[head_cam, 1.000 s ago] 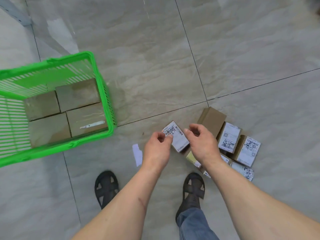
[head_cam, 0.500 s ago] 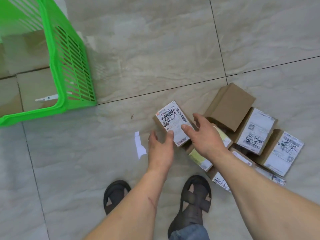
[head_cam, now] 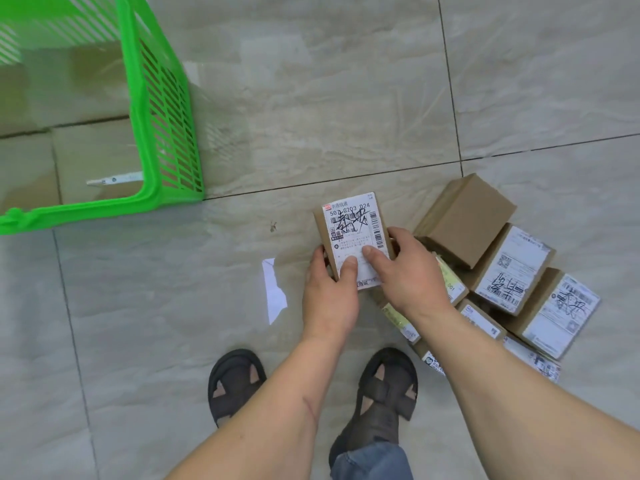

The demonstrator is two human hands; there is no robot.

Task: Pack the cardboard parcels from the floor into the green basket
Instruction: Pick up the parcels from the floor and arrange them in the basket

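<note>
- Both hands are clamped on one labelled parcel (head_cam: 353, 233): the left hand (head_cam: 329, 296) takes its near-left corner with the thumb pressed on the label, and the right hand (head_cam: 405, 275) takes the right side with its thumb on the label too.
- That parcel sits between the person's feet and the floor's tile seam, at the left edge of the pile of parcels (head_cam: 502, 271) on the floor. I cannot tell whether it is lifted clear or resting on the tiles.
- Its label faces up, the printed top line at the far end. The long axis runs near to far, with the far end leaning slightly right.
- The green basket (head_cam: 152, 133) stands far left, well apart from the hands, with a layer of brown parcels already showing inside.
- Risk, as I judge it: both thumbs hold the near half only, so the far end could droop and the box slip during the carry to the left.
- The right wrist hangs just over the neighbouring parcels, so a hasty lift could nudge the plain brown box (head_cam: 467, 220) leaning on the heap.
- A white paper scrap (head_cam: 273, 289) lies just left of the hands and could be slippery if stepped on.
- The basket's near rim is high, so a low swing might catch the box on it.
</note>
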